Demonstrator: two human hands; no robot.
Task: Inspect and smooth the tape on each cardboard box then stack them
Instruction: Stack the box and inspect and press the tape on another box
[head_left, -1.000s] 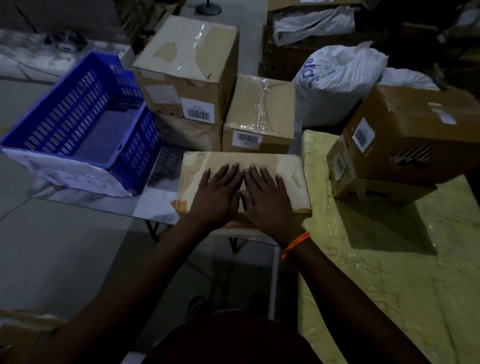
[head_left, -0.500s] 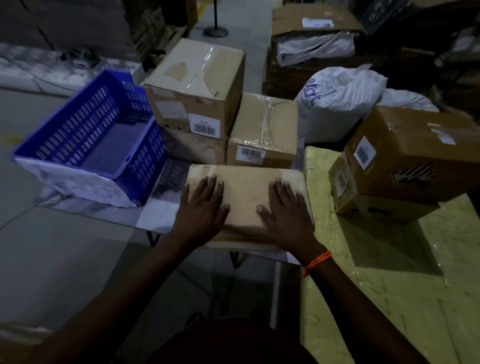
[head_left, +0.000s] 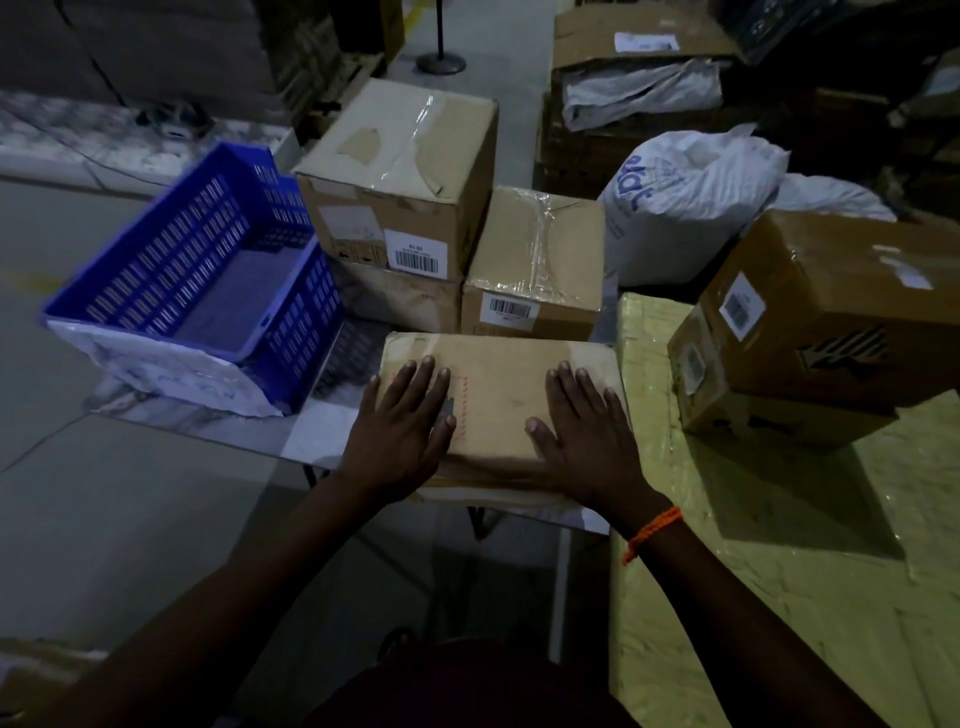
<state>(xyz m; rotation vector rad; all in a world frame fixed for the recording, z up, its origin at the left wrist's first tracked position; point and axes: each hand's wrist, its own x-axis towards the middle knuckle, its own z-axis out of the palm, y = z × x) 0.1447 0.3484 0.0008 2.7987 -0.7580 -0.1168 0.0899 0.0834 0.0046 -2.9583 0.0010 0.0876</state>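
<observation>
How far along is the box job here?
Looks done: a rear stack and a right stack stand. In hand: left hand and right hand press flat on the flat box. Left: stacking it; the small box, tape wrinkled, sits unstacked.

My left grip (head_left: 400, 431) and right grip (head_left: 587, 436) lie flat on the flat box (head_left: 498, 384), covering the top beneath my palms. The brown box (head_left: 831, 312) runs off the right edge. The barcode label (head_left: 415, 252) print is too small to read. The far right corner is too dark to make out.
</observation>
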